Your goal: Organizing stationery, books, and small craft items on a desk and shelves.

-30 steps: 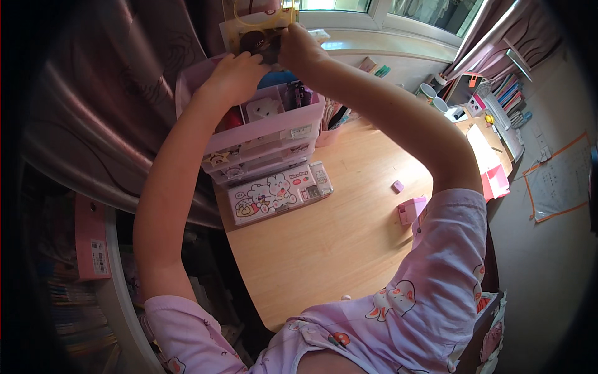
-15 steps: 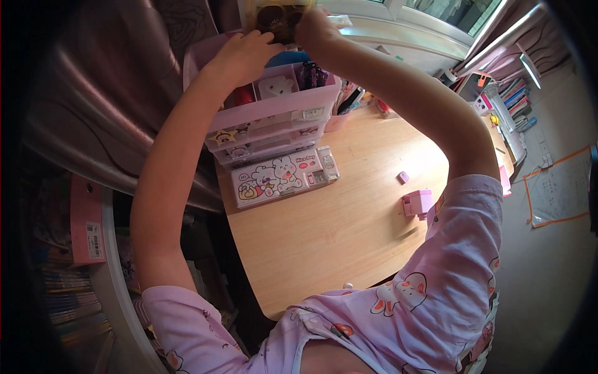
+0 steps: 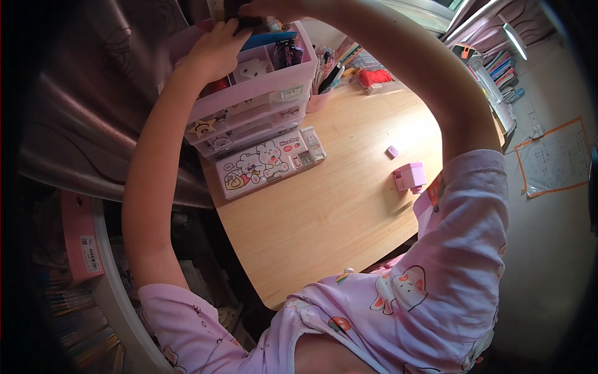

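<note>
At the top edge of the view, a clear container with dark brown contents (image 3: 232,7) is mostly cut off; its kind is hard to make out. The bent fingers of my left hand (image 3: 218,51) grip its lower side, over the pink drawer organizer (image 3: 249,93). My right hand (image 3: 277,7) reaches in from the right and closes on the container's other side, partly out of view. In the organizer's open top lie a white animal-shaped item (image 3: 252,68), a dark purple item (image 3: 288,55) and something blue (image 3: 269,40).
Before the organizer lies a white cartoon pencil case (image 3: 268,163). A pink sharpener-like block (image 3: 409,177) and a small purple piece (image 3: 391,151) rest on the wooden desk (image 3: 317,218). Behind stand a pink pen cup (image 3: 321,100) and a clear box with something red (image 3: 374,78).
The view has shifted, so the desk and organizer sit higher and further left. Both hands have stayed at the container, which now shows less at the top edge.
</note>
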The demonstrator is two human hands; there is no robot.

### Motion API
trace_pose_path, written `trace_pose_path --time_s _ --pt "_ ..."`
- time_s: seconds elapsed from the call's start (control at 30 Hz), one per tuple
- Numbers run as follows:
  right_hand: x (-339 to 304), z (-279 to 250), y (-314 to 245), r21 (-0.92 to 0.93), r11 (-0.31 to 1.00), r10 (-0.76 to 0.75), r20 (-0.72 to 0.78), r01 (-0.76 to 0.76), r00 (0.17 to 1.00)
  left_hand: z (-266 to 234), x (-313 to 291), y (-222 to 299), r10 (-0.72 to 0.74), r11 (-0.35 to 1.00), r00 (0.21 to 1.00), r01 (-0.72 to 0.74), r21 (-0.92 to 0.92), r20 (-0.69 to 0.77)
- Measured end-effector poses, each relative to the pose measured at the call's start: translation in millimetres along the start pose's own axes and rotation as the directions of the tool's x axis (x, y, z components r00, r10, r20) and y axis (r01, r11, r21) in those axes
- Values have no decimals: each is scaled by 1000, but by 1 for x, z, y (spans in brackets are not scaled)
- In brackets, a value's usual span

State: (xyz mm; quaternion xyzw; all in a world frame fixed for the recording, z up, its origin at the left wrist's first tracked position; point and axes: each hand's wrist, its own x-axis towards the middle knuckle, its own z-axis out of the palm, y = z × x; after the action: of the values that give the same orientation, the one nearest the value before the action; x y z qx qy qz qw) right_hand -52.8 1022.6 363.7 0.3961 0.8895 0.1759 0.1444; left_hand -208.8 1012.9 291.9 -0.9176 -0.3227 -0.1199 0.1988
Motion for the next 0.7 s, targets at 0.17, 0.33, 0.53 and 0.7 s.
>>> trace_pose_path --time_s 0.17,0.33,0.53,0.7 --pt "-36 37 20 403 915 151 -366 10 918 -4 3 1 43 999 997 -44 -4 -58" --pt "-23 11 5 302 932 244 -121 -198 962 -11 -3 -5 22 999 997 -24 34 76" --pt "-7 56 39 452 832 391 -68 -321 918 -3 2 -4 62 998 998 -62 3 -21" --pt "-33 15 -4 339 869 405 -67 -361 912 -6 4 1 47 998 999 -48 44 22"
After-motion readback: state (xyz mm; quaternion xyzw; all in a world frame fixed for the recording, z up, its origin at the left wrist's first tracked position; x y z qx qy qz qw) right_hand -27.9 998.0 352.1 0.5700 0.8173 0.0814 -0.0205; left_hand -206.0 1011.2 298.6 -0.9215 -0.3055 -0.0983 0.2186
